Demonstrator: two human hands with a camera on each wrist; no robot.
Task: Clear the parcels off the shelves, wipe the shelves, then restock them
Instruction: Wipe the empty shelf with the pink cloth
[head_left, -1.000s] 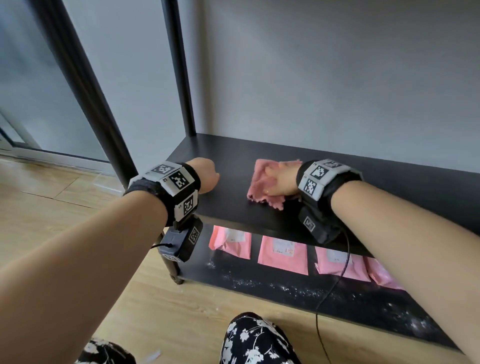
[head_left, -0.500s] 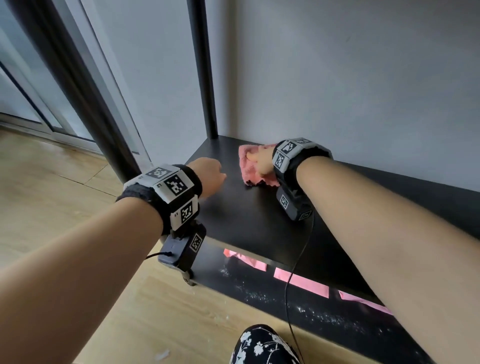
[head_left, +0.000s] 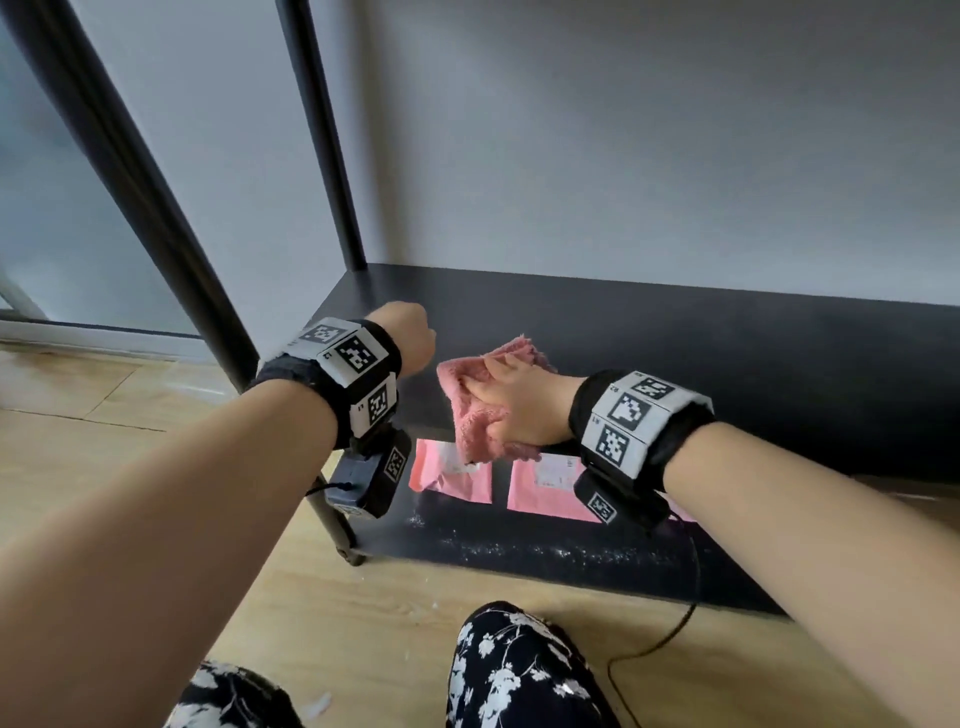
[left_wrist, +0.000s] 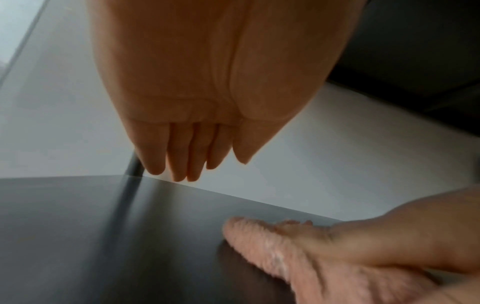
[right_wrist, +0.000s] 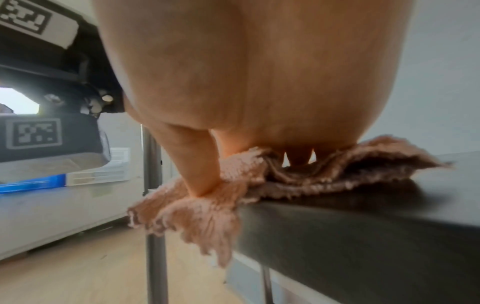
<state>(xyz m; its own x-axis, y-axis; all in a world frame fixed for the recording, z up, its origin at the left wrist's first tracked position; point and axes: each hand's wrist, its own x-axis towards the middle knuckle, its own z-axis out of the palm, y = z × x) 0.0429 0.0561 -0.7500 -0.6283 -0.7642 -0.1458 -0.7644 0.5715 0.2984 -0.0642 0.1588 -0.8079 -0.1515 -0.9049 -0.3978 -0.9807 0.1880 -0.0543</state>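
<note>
Nearest the camera are 2 knees in black floral fabric (head_left: 524, 670) above the wooden floor (head_left: 363, 613). Past them runs the lower shelf (head_left: 571, 566), dusty along its front edge, with pink parcels (head_left: 452, 475) lying flat on it; at least 2 show, and more may be hidden behind the right wrist.

Above that, the right hand (head_left: 519, 410) presses a pink cloth (head_left: 470, 421) onto the front edge of the upper shelf (head_left: 675, 343). In the right wrist view the thumb (right_wrist: 200, 172) and fingers curl into the cloth (right_wrist: 259, 176) and pinch it, while a loose flap hangs over the shelf edge (right_wrist: 363, 226). The left hand (head_left: 410, 338) hovers just beside it over the shelf's left end, holding nothing; the left wrist view shows its fingers (left_wrist: 179, 152) curled in towards the palm.

Further back stand the dark posts (head_left: 322, 135) and the grey wall (head_left: 623, 130).

The wiping step looks under way on the upper shelf. Risks as I judge them: the overhanging flap could push dust onto the parcels below, since those are not yet cleared off; a stroke carried past the edge could let the cloth slip from the pinch; the wrist cable (head_left: 691, 587) might snag on the lower shelf's edge
</note>
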